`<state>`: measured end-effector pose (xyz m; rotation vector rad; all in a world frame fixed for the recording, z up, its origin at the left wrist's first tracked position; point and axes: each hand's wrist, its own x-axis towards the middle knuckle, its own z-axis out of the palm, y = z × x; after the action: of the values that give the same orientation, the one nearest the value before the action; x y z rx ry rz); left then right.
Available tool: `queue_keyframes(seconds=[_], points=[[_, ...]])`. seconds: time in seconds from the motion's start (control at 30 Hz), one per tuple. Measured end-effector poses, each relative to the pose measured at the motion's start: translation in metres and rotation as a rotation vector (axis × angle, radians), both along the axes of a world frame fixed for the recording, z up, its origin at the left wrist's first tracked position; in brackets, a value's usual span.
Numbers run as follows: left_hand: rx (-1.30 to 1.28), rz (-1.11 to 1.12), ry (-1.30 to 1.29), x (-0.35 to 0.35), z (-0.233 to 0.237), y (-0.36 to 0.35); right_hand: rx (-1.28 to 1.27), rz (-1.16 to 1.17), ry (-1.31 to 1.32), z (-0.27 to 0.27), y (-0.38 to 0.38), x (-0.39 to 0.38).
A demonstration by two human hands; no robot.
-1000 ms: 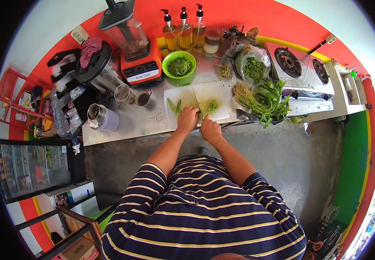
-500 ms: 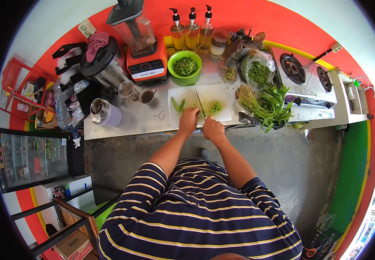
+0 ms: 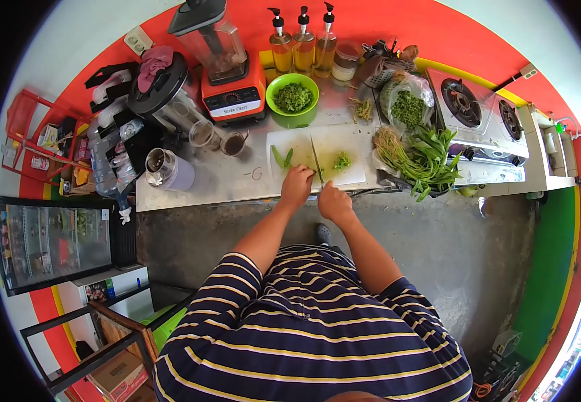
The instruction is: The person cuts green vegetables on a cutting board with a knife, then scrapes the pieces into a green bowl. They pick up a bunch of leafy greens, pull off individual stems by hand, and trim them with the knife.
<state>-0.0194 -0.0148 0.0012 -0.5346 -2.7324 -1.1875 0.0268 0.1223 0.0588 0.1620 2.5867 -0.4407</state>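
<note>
A white cutting board (image 3: 352, 137) lies at the counter's front edge, with my two hands at its near side. My right hand (image 3: 335, 202) is closed round the handle of a knife (image 3: 316, 155), whose blade points away from me across the board. Just left of the blade, my left hand (image 3: 297, 183) has its fingers bent and pressed together on the board; what they hold is hidden under them. Long green vegetable pieces (image 3: 281, 157) rest on the board's left part. To the right of the knife sits a small heap of chopped greens (image 3: 341, 160).
Behind the board stand a green bowl (image 3: 293, 120) of chopped leaves and a red blender (image 3: 234, 99). Leafy greens (image 3: 431, 161) and a plastic bag (image 3: 408, 104) lie right, beside a gas stove (image 3: 481, 110). Cups (image 3: 233, 143) and a metal-topped container (image 3: 169, 171) stand left.
The whole view has shifted slightly, so the counter appears a little further right. Both hands stay at the board, the right one still on the knife and the left one beside the blade.
</note>
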Motion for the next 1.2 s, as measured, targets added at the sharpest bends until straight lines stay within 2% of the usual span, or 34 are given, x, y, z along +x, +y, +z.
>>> queue_keyframes(seconds=[0.13, 0.33, 0.57, 0.73, 0.83, 0.97, 1.03, 1.2], points=[[0.038, -0.017, 0.031, -0.003, -0.002, -0.003, -0.026, -0.062, 0.001, -0.012, -0.006, 0.004], [0.039, -0.039, -0.033, -0.008, -0.007, -0.007, -0.008, -0.012, -0.013, -0.008, -0.001, -0.012], [0.189, 0.079, -0.097, -0.005, -0.016, -0.003, 0.042, -0.04, -0.022, -0.02, -0.016, 0.009], [0.247, 0.108, -0.137, -0.003, -0.006, -0.005, 0.03, 0.008, -0.037, 0.0, -0.01, -0.002], [0.07, 0.049, -0.068, -0.002, -0.004, -0.006, -0.012, -0.011, -0.06, 0.001, -0.012, 0.006], [0.047, 0.075, -0.03, 0.005, -0.01, -0.006, -0.028, -0.1, -0.063, -0.015, -0.012, 0.02], [0.023, 0.052, 0.106, 0.011, -0.009, -0.007, -0.022, -0.055, -0.063, -0.009, -0.008, 0.018], [-0.231, 0.023, -0.037, 0.019, 0.012, -0.003, -0.007, 0.026, -0.127, 0.013, -0.002, 0.007]])
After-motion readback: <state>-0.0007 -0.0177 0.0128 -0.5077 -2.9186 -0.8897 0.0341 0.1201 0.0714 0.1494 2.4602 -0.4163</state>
